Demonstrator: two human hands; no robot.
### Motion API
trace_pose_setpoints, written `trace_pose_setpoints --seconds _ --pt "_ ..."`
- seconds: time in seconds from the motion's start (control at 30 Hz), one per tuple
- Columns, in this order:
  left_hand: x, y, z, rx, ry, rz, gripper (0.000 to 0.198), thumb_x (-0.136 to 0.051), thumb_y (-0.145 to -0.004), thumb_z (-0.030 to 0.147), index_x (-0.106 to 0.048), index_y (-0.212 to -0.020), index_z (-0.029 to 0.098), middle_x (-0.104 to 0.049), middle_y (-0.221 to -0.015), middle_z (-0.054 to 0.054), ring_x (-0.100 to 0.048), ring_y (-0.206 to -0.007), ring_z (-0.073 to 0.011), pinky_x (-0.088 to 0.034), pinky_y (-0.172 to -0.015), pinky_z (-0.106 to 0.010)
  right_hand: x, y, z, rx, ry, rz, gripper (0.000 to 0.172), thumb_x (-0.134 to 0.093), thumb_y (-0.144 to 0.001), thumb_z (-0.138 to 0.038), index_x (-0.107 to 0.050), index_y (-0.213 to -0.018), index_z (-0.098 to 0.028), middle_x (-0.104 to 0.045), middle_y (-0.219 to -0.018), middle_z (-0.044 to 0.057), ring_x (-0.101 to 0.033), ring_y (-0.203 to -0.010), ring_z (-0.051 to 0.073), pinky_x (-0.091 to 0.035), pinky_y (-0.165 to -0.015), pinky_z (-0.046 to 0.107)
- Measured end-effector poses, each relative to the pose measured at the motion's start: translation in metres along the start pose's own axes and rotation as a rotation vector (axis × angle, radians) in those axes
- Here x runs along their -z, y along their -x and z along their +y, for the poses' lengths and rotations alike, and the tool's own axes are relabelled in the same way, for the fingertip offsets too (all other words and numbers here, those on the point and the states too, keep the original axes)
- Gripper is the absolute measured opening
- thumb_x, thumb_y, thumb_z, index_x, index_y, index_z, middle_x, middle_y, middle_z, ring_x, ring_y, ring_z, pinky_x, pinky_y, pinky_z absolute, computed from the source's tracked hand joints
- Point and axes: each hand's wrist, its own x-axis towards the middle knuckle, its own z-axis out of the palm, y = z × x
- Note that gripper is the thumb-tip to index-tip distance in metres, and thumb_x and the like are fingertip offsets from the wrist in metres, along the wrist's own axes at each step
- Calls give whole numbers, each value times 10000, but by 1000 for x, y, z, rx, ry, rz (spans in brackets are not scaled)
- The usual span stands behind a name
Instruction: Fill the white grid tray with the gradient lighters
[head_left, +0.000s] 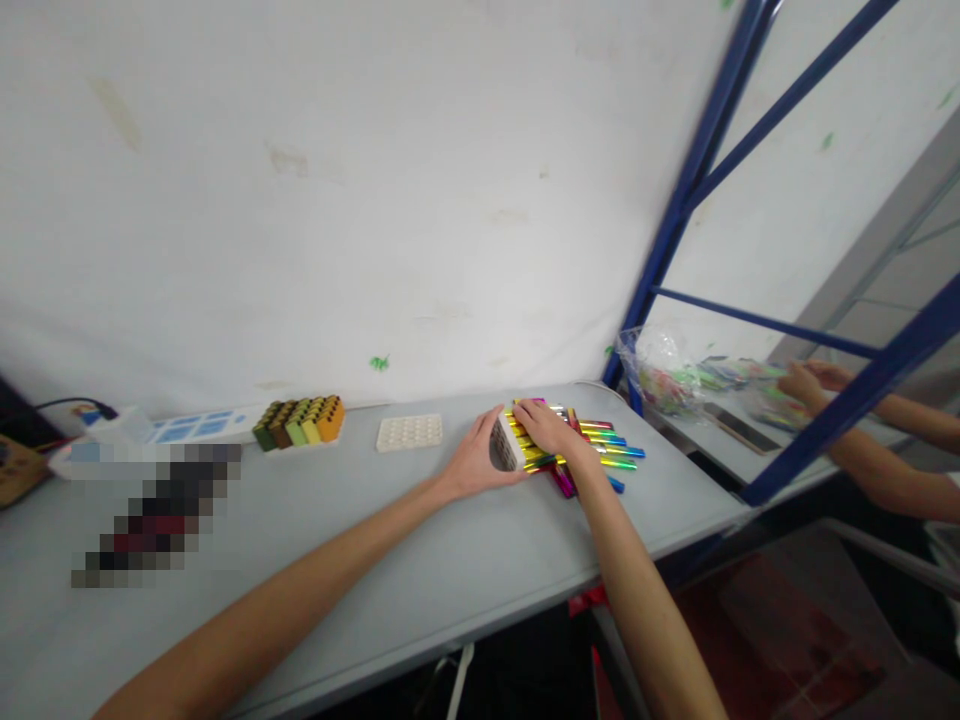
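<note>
My left hand [478, 458] is wrapped round a white holed tray [508, 442], which it holds tilted on its edge. Shiny metallic tubes [619, 452] in yellow, green, blue, red and magenta lie in a loose pile at the right of the table. Over the yellow ones, close against the tray, my right hand [551, 428] has its fingers bent and gripping; its fingertips are partly hidden. A second white tray [409, 432] with rows of round hollows lies flat to the left of my hands.
A block of green, brown and orange tubes [298, 422] stands upright in a tray further left. Beyond it lie a blue-and-white box [199, 425] and a black cable [105, 410]. A blue metal frame [675, 220] rises at the right. Behind it are plastic bags [664, 370] and another person's hands [806, 385].
</note>
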Motion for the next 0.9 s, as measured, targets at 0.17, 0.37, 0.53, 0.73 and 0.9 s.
trace_pose_setpoints --seconds 0.17,0.37,0.53,0.73,0.9 --pt "-1 0 0 -18 31 4 1122 -861 -645 487 -260 -1546 192 -422 -1503 -158 -439 -1387 -344 -381 -1177 -465 7 3 7 -76 -121 27 356 -304 -1069 -242 -631 -1170 -143 -648 -1240 114 -563 -1153 196 -371 -1045 322" --pt "-3 2 -4 -18 33 7 1127 -857 -649 505 -241 -1547 216 -386 -1521 -152 -424 -1398 -343 -357 -1193 -489 -4 9 30 -162 -452 155 365 -389 -1035 -381 -682 -1147 -193 -698 -1214 83 -614 -1134 211 -419 -1046 346" --pt "-5 2 -9 -19 43 6 1144 -865 -640 489 -234 -1555 218 -367 -1536 -149 -406 -1410 -347 -367 -1188 -485 -17 15 44 -218 -656 305 386 -476 -970 -467 -712 -1137 -210 -717 -1203 68 -642 -1119 238 -440 -1060 399" --pt "-5 3 -10 -11 41 -3 1162 -871 -634 483 -221 -1561 216 -359 -1543 -154 -396 -1415 -346 -371 -1181 -485 -24 15 49 -271 -704 421 356 -504 -920 -406 -754 -1050 -188 -749 -1120 86 -673 -1037 247 -490 -991 394" --pt "-5 4 -10 22 48 -20 1163 -872 -625 538 -252 -1550 203 -391 -1523 -170 -420 -1396 -356 -371 -1172 -498 -28 15 53 -302 -645 490 336 -505 -891 -370 -762 -979 -171 -757 -1064 105 -675 -1002 257 -491 -964 406"
